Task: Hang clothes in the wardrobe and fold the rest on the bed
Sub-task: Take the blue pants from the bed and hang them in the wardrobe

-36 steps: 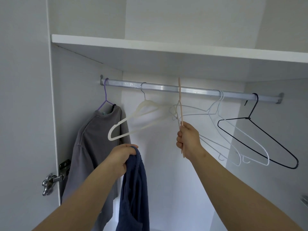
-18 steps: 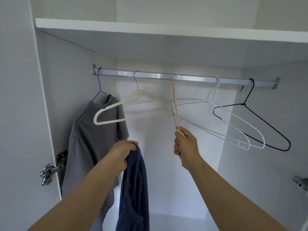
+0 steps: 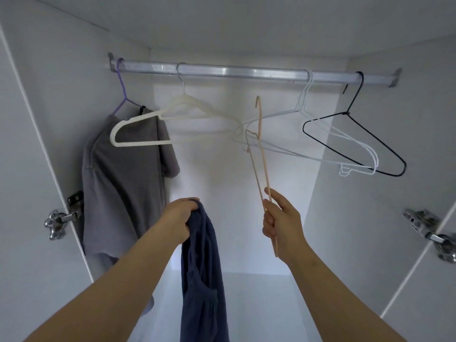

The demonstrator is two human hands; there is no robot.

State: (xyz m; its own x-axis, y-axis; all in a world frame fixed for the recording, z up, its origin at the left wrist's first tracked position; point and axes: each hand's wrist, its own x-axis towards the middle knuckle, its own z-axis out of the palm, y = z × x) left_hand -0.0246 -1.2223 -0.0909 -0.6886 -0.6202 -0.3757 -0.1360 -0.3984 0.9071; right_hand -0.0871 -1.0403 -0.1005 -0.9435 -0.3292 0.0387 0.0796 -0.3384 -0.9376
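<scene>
One navy garment [image 3: 202, 267] is gripped in the left hand [image 3: 179, 219] — one peach hanger [image 3: 259, 117] in the right hand [image 3: 281, 223]. One grey shirt [image 3: 123, 181] is hung.

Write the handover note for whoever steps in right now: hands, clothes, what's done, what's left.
Left hand grips the navy garment, hanging free. Right hand holds the peach hanger, below the rail, unhooked.
Done: grey shirt hangs on the purple hanger at the rail's left end.
Left: put navy garment on peach hanger, hook it up; folding not in view.
</scene>
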